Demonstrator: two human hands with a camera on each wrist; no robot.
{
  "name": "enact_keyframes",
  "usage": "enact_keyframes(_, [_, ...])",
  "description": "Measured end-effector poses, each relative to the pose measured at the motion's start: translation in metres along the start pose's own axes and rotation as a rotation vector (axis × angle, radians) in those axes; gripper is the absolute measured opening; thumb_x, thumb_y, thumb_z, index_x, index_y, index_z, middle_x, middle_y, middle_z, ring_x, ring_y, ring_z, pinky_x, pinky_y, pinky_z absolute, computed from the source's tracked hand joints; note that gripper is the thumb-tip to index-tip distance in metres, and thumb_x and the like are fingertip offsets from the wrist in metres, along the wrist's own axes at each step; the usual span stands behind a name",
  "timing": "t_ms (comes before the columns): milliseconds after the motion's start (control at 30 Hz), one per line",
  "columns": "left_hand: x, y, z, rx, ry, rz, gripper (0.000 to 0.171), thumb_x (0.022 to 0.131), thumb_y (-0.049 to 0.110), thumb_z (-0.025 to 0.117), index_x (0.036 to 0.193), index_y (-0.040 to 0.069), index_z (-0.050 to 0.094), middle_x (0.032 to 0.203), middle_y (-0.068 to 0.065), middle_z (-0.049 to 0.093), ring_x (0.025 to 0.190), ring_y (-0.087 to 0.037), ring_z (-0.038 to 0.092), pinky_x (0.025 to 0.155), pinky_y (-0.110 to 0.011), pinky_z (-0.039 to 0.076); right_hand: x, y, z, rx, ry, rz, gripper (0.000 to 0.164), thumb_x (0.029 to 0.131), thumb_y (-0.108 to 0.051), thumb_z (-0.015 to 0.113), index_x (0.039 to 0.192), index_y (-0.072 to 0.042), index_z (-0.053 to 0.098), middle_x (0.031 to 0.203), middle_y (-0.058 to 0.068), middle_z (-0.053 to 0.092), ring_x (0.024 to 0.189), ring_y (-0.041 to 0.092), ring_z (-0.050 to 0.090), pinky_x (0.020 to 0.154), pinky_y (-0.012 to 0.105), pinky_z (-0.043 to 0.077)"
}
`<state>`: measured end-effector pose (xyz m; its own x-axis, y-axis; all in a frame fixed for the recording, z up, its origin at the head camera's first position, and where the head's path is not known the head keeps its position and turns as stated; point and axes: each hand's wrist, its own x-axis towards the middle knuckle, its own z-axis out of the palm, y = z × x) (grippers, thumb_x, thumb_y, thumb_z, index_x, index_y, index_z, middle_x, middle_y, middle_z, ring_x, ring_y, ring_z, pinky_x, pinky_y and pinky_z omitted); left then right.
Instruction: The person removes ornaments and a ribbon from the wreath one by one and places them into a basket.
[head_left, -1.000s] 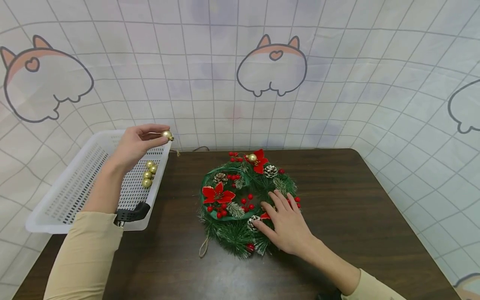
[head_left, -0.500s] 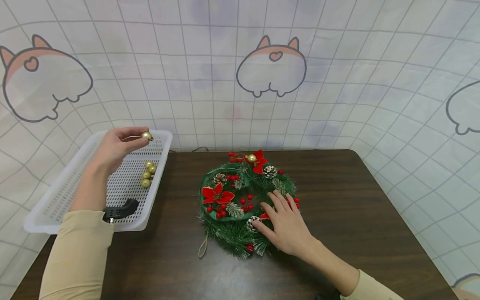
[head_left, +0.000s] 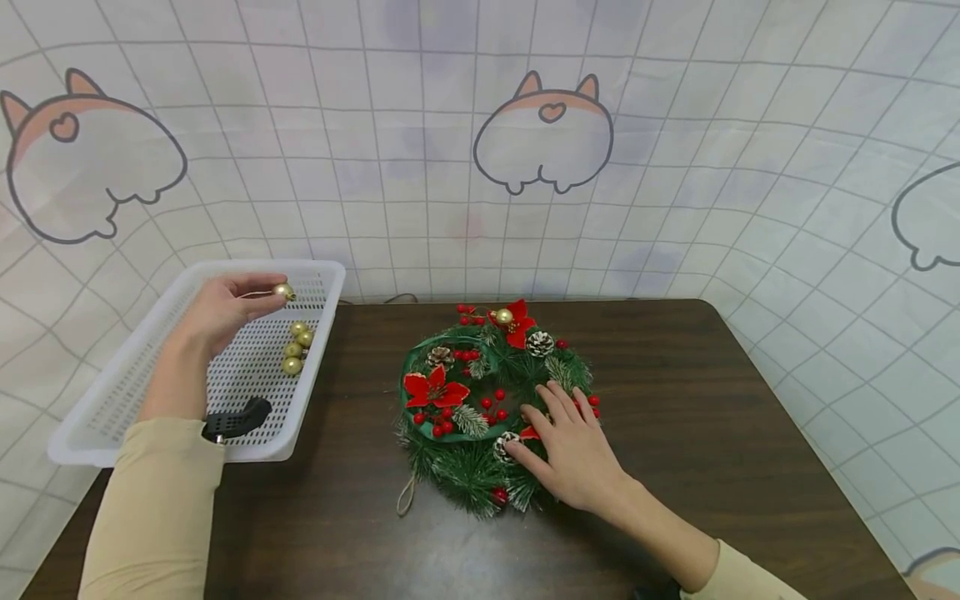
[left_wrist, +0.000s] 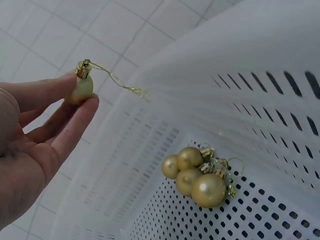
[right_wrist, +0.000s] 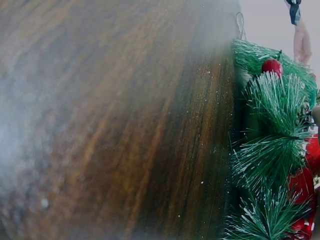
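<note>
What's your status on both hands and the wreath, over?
Left hand pinching gold bauble above white basket. Right hand resting on wreath. Basket rim between bauble and wreath.

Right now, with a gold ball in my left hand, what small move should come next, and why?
I'd probably lower the gold ball straight down and let it go. Your left hand pinches it above the white basket, where four other balls already lie together on the bottom.
</note>
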<state>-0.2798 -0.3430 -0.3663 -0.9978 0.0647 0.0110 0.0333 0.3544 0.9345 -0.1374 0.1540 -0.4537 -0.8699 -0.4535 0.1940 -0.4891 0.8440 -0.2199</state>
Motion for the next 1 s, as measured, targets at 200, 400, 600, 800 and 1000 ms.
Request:
enact_keyframes(200, [0.002,-0.013,-0.005,0.125,-0.032,-0.067,0.055,0.1,0.017,0.07,0.146,-0.005,0.051,0.117,0.012,0.064,0.105,-0.001,0.059,0.092,-0.02,0.05,0.0,0.0,0.001,0.001,0.001,0.003,0.069,0.102,-0.065,0.045,0.142,-0.01,0.062,0.158,0.019,0.041,0.152,0.036,0.024,0.122,0.06,0.01])
enact_keyframes(400, [0.002,-0.018,-0.006,0.201,-0.047,-0.075,0.052,0.099,0.015,0.072,0.143,-0.006,0.053,0.121,0.002,0.066,0.104,-0.003,0.057,0.105,-0.038,0.046,0.001,0.0,0.001,-0.002,0.006,0.0,0.068,0.102,-0.064,0.046,0.141,-0.01,0.062,0.157,0.019,0.041,0.151,0.037,0.025,0.122,0.06,0.011])
enact_keyframes(600, [-0.001,-0.022,-0.007,0.234,-0.108,-0.122,0.05,0.099,0.013,0.071,0.141,-0.008,0.053,0.137,-0.023,0.057,0.109,-0.014,0.058,0.11,-0.053,0.041,0.0,0.0,0.0,-0.004,0.004,0.001,0.069,0.102,-0.065,0.045,0.141,-0.01,0.062,0.158,0.019,0.041,0.151,0.037,0.025,0.122,0.06,0.011])
enact_keyframes(800, [-0.001,-0.032,-0.009,0.25,-0.174,-0.191,0.052,0.097,0.013,0.073,0.141,-0.009,0.053,0.133,-0.023,0.058,0.109,-0.021,0.061,0.106,-0.055,0.045,0.0,0.0,0.0,0.0,0.0,0.006,0.07,0.102,-0.065,0.045,0.142,-0.01,0.062,0.158,0.018,0.04,0.152,0.036,0.024,0.122,0.06,0.01])
enact_keyframes(1000, [0.0,-0.041,-0.011,0.216,-0.21,-0.23,0.052,0.093,0.006,0.076,0.136,-0.014,0.054,0.112,-0.011,0.068,0.096,-0.013,0.066,0.094,-0.041,0.056,0.0,0.0,0.001,0.002,0.0,0.005,0.07,0.103,-0.065,0.044,0.142,-0.01,0.061,0.158,0.018,0.04,0.152,0.036,0.024,0.122,0.059,0.009])
